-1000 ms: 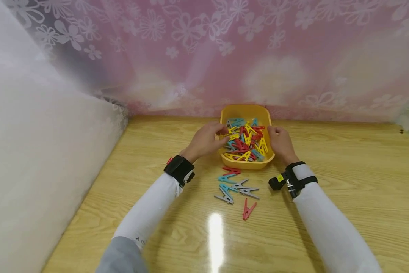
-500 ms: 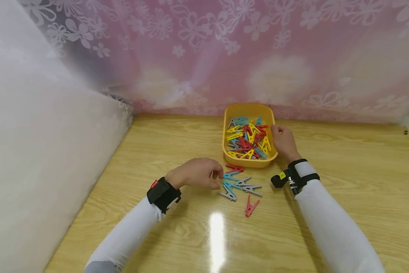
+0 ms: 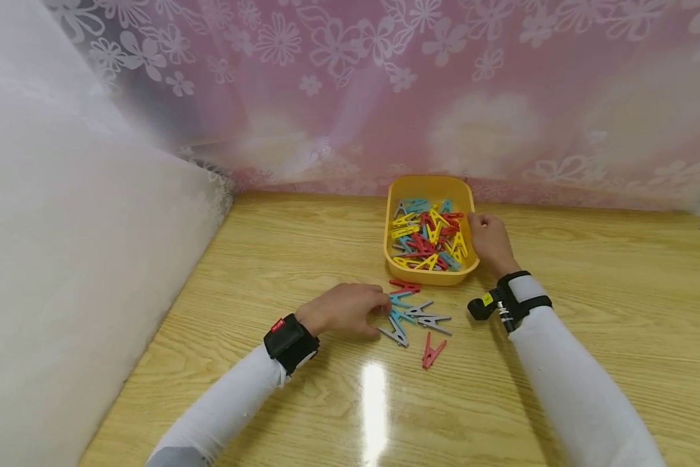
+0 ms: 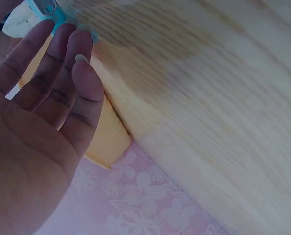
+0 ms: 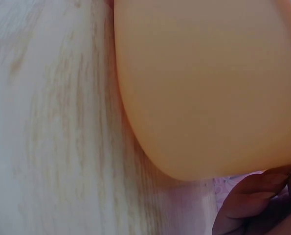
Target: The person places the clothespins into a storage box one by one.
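Observation:
In the head view a yellow plastic basket (image 3: 434,278) holds a heap of red, yellow, blue and grey clothespins. My right hand (image 3: 491,243) grips its right rim with curled fingers; the right wrist view shows those fingers (image 5: 243,205) beside the basket wall (image 5: 209,88). Several loose clothespins lie in front of the basket, and my left hand (image 3: 350,309) is at their left side. In the left wrist view a blue clothespin (image 4: 60,17) is at the fingertips of that hand (image 4: 33,142), whose fingers are relaxed, without a visible grip.
Beside the blue ones lie grey clothespins (image 3: 434,322) and a red clothespin (image 3: 405,286) close to the basket. Another red clothespin (image 3: 432,351) lies nearer me. The wooden table (image 3: 303,246) meets a pink flowered cloth (image 3: 350,130) behind the basket.
My left hand has drawn back from above the basket, leaving a yellow clothespin there, and come down to the loose clothespins. My right hand has kept its grip on the rim.

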The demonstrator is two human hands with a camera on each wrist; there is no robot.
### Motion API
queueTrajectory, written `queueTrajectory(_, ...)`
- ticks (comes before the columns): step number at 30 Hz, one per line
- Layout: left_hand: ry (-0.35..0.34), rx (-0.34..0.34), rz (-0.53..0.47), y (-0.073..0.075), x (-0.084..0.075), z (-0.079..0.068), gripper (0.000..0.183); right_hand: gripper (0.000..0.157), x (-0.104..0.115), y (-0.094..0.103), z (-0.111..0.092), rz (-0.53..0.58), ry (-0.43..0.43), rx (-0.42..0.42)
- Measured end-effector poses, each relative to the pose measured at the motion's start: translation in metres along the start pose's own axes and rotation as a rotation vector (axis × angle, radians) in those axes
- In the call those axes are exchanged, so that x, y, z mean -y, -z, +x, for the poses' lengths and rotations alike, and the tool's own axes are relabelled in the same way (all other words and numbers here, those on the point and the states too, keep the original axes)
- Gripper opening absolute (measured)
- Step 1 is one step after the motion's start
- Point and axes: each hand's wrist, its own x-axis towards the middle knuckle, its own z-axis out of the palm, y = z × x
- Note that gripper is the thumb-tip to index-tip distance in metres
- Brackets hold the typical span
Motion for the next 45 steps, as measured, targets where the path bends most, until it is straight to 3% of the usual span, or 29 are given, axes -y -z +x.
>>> queueTrajectory(9, -0.016, 0.0, 0.007, -0.002, -0.006, 0.001, 0.028, 0.062, -0.002, 0.0, 0.0, 0.009, -0.005, -0.002)
queueTrajectory(16, 0.013, 0.032, 0.052, 0.0, -0.012, -0.001, 0.024, 0.059, -0.004, 0.002, 0.0, 0.017, 0.015, -0.011)
queueTrajectory(21, -0.018, -0.003, 0.038, -0.003, -0.008, -0.002, 0.022, 0.058, -0.005, 0.004, 0.001, 0.008, 0.012, -0.018)
queueTrajectory(26, -0.042, -0.079, -0.067, 0.002, -0.002, -0.009, 0.024, 0.062, -0.003, 0.003, 0.001, 0.008, 0.011, -0.001)
queueTrajectory(32, -0.058, -0.166, -0.251, 0.031, 0.008, -0.014, 0.024, 0.063, -0.002, 0.002, 0.001, 0.004, 0.032, -0.009)
queueTrajectory(36, -0.101, -0.217, -0.353, 0.052, 0.014, -0.003, 0.024, 0.061, -0.002, 0.003, 0.0, 0.019, 0.037, -0.013)
queueTrajectory(40, -0.102, -0.288, -0.405, 0.07, 0.018, 0.021, 0.025, 0.06, -0.001, 0.003, 0.0, 0.022, 0.04, -0.01)
queueTrajectory(45, -0.011, -0.349, -0.259, 0.084, 0.024, 0.062, 0.032, 0.058, 0.0, 0.001, 0.0, 0.028, 0.037, -0.012)
